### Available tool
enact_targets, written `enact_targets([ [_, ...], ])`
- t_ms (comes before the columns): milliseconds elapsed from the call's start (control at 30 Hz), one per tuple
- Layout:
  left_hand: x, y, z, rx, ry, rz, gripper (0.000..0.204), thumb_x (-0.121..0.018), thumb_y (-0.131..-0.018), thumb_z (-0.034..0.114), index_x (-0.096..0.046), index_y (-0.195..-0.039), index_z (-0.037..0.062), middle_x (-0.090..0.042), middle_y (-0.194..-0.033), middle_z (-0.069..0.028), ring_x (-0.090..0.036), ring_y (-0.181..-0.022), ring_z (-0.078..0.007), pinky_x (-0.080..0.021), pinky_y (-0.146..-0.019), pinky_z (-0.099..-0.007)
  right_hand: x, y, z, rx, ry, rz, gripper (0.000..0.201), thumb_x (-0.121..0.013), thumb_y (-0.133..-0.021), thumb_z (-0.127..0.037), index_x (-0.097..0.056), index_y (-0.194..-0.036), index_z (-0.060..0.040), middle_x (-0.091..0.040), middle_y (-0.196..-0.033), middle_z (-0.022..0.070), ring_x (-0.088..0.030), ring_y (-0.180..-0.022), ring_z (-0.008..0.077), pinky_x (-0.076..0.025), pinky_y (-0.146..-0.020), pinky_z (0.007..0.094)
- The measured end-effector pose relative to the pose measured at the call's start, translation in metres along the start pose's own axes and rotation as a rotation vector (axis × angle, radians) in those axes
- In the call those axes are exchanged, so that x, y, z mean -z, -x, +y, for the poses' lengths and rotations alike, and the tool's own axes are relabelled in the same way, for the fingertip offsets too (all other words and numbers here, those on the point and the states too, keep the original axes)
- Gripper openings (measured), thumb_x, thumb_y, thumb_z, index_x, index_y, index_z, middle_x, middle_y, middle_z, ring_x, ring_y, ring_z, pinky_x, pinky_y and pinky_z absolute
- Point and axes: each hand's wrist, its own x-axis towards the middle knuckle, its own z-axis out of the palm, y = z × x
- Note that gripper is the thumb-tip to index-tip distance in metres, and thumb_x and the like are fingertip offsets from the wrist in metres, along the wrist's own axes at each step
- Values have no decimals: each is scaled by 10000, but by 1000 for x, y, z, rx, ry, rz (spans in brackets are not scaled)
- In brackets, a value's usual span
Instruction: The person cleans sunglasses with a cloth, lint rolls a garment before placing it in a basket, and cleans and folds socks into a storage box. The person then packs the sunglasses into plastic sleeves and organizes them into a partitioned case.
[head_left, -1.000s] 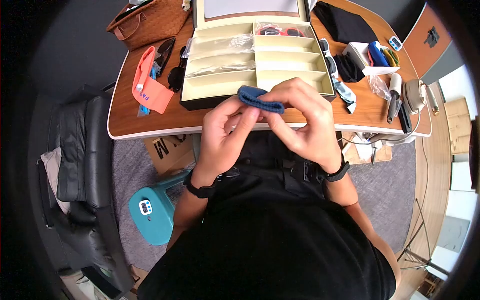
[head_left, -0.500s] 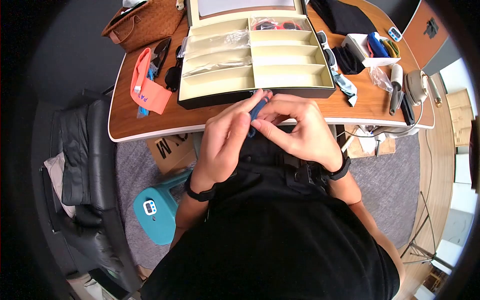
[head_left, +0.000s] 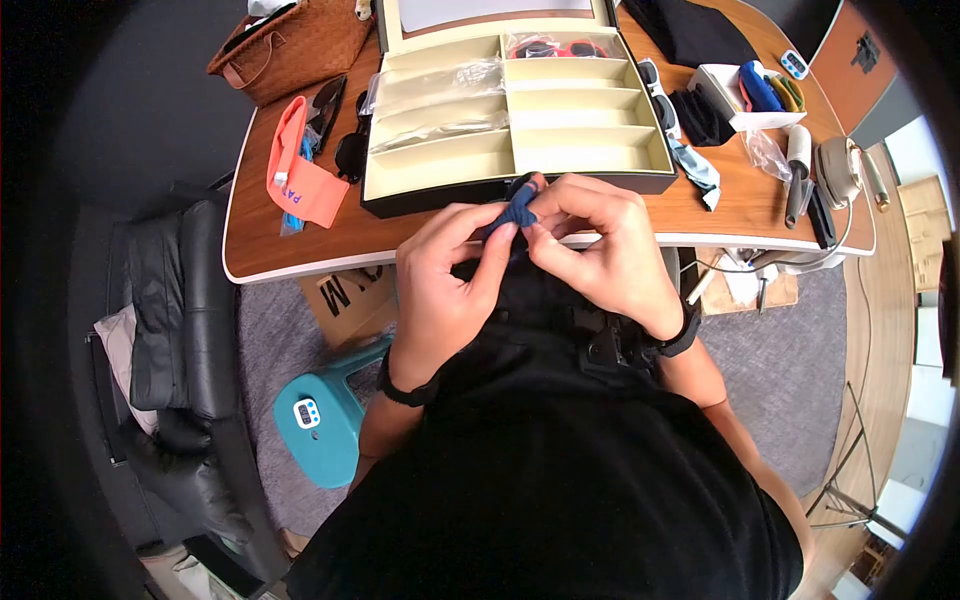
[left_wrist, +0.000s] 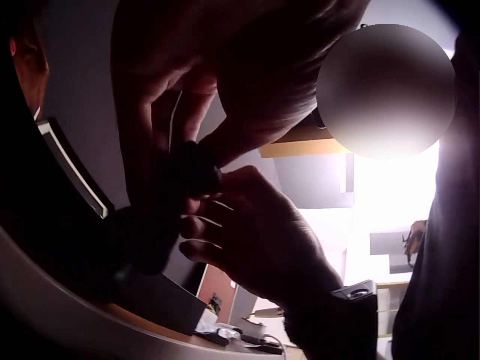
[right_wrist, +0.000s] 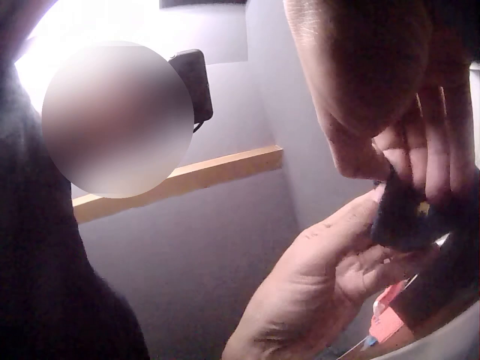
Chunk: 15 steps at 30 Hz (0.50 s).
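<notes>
A small dark blue knitted cloth [head_left: 518,212], with a bit of orange at its top, is held between both hands just in front of the box's near edge. The left hand [head_left: 440,290] pinches its left side between thumb and fingers. From the other side the right hand [head_left: 605,255] pinches it with thumb and forefinger. In the left wrist view the cloth [left_wrist: 196,166] is a dark lump between the fingertips. The right wrist view shows the cloth [right_wrist: 405,217] spread between the hands, partly hidden by fingers.
A compartment box [head_left: 420,204] holds plastic sleeves and red sunglasses [head_left: 585,48]. Left on the table lie an orange band [head_left: 312,190] and dark sunglasses [head_left: 351,155]. To the right are a white box [head_left: 750,120] of folded cloths, black fabric [head_left: 700,118] and a lint roller [head_left: 798,150].
The blue cloth has gone from a flat, wide fold to a bunched, twisted shape, turned between the fingers. Both hands still pinch it and remain near the box's front edge.
</notes>
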Motion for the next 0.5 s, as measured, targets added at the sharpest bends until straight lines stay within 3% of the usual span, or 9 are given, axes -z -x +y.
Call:
enact_targets([
  [33,0,1,0,10,-104,49,219,-616,-916,0,-630,-1128,-50,-680,-987,-118,-672,-903,-160,-561,-754,-263,1,1,3,-2,-39,-22,99,-675,-813,-38,-654,-865,43,-636,-744,80,-652,-637,134,-532,-612,262],
  [67,0,2,-7,0,-55,94,173,-598,-929,-6,-633,-1089,-62,-691,-909,-98,-679,-830,-161,-560,-707,-256,0,4,9,-112,-249,-41,90,-659,-835,-27,-653,-893,41,-643,-770,59,-644,-661,116,-531,-636,253],
  [100,3,3,-10,42,109,66,200,-581,-959,38,-611,-1127,-66,-685,-967,-95,-671,-879,-151,-553,-755,-257,0,6,14,-220,-460,-63,84,-644,-857,-16,-652,-920,39,-649,-797,37,-636,-685,98,-531,-660,244],
  [133,8,2,-15,90,297,7,239,-553,-982,78,-581,-1175,-62,-670,-1044,-107,-656,-951,-160,-543,-813,-282,3,5,14,-203,-692,-105,93,-616,-891,-12,-646,-967,31,-648,-860,16,-622,-765,79,-535,-711,240],
  [167,12,1,-20,136,482,-54,280,-524,-1005,117,-552,-1222,-58,-655,-1122,-119,-641,-1023,-169,-532,-871,-307,7,4,19,-221,-814,-167,119,-558,-928,-47,-627,-987,30,-650,-934,50,-626,-872,92,-544,-767,270],
  [200,13,-1,-22,136,478,-52,280,-524,-1005,117,-552,-1222,-58,-655,-1122,-119,-641,-1023,-169,-532,-871,-307,6,1,16,-234,-983,-166,134,-521,-942,-81,-600,-973,24,-642,-940,57,-619,-872,100,-536,-766,278],
  [267,11,-5,-25,188,1014,-125,362,-472,-1025,175,-478,-1311,-48,-586,-1269,-154,-565,-1183,-210,-444,-1028,-388,4,-3,21,-246,-1150,-162,159,-484,-955,-114,-574,-959,17,-633,-945,65,-612,-872,109,-529,-766,285],
  [333,12,-9,-25,170,1096,-158,372,-460,-1024,176,-470,-1318,-52,-563,-1302,-166,-538,-1219,-231,-402,-1067,-411,0,-7,39,-184,-1725,-371,168,-467,-942,-194,-467,-963,-27,-607,-990,106,-587,-985,176,-464,-916,369],
  [500,18,-14,-29,173,1273,-176,399,-457,-1015,180,-460,-1321,-77,-541,-1334,-182,-502,-1267,-273,-325,-1127,-438,4,-7,21,-427,-1519,-204,134,-470,-911,-186,-438,-940,-59,-572,-984,77,-552,-1003,196,-407,-956,395],
])
